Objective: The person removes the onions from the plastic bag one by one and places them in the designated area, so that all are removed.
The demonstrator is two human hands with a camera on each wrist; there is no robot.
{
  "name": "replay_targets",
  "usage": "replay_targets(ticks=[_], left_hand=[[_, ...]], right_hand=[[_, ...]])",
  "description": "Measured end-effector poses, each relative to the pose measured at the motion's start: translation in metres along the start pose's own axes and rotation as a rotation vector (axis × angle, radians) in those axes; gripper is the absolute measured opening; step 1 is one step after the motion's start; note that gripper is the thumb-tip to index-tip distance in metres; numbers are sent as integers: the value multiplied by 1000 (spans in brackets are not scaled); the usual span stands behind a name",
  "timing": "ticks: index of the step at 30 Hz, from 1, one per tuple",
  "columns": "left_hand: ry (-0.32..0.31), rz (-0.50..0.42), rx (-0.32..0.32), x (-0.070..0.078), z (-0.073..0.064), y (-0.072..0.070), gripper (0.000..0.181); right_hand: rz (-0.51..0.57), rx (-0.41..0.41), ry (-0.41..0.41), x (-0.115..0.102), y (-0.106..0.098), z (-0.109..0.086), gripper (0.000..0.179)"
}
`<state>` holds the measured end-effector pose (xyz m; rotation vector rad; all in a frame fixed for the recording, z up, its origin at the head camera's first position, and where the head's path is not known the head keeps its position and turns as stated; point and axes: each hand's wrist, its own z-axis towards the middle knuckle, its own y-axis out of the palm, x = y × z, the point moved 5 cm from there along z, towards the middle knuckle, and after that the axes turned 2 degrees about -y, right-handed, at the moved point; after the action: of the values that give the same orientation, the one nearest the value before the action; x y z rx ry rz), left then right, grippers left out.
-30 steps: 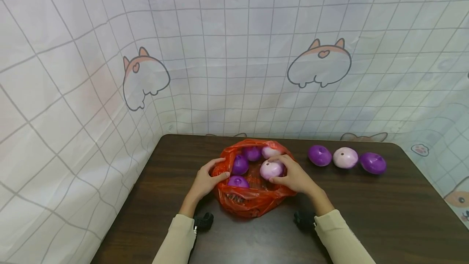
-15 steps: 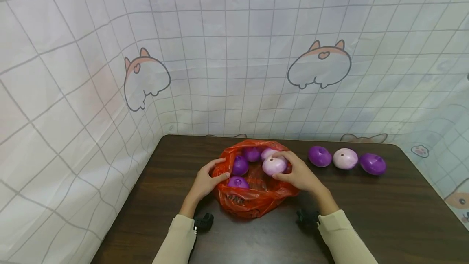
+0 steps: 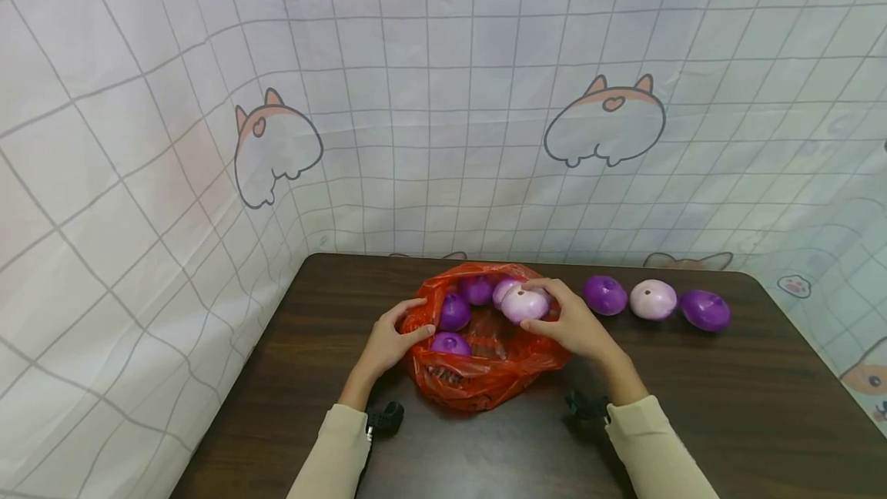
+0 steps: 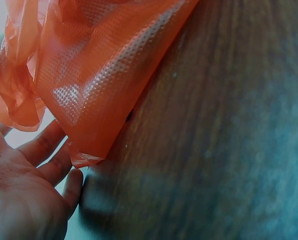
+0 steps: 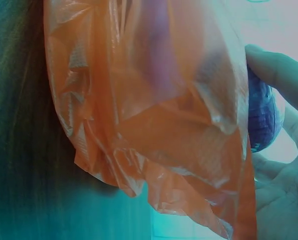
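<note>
A red plastic bag (image 3: 478,387) stands with its mouth spread, several shiny purple and pale onions inside. My left hand (image 3: 384,341) holds the bag's left side, thumb over the near rim. In the left wrist view the orange-looking plastic (image 4: 99,75) runs between the thumb side and the fingers of the hand (image 4: 26,195). Over the right part of the bag, my right hand (image 3: 575,326) grips a pale onion (image 3: 524,306) between thumb and fingers. The right wrist view shows that onion (image 5: 263,115) partly hidden behind the bag's wall (image 5: 158,140).
To the right of the bag, a purple onion (image 3: 605,296), a pale onion (image 3: 653,299) and another purple one (image 3: 705,309) lie in a row on the dark wooden table (image 3: 728,406). A grid-patterned cloth (image 3: 430,137) hangs behind the table's far edge.
My right hand has moved up and to the right with the pale onion, now overlapping the other pale onion behind it. My left hand stays at the bag.
</note>
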<state>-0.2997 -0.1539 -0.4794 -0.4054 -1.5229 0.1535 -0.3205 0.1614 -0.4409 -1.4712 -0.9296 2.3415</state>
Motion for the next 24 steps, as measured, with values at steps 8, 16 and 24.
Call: replay_targets(ticks=[8,16,24], left_hand=[[-3,10,-11,1,-1,0,54],[1,5,-15,2,-1,0,55],[5,4,-11,2,-1,0,55]], right_hand=[[61,2,21,1,-7,0,58],[106,12,35,0,-12,-2,58],[118,42,42,0,-19,-3,58]])
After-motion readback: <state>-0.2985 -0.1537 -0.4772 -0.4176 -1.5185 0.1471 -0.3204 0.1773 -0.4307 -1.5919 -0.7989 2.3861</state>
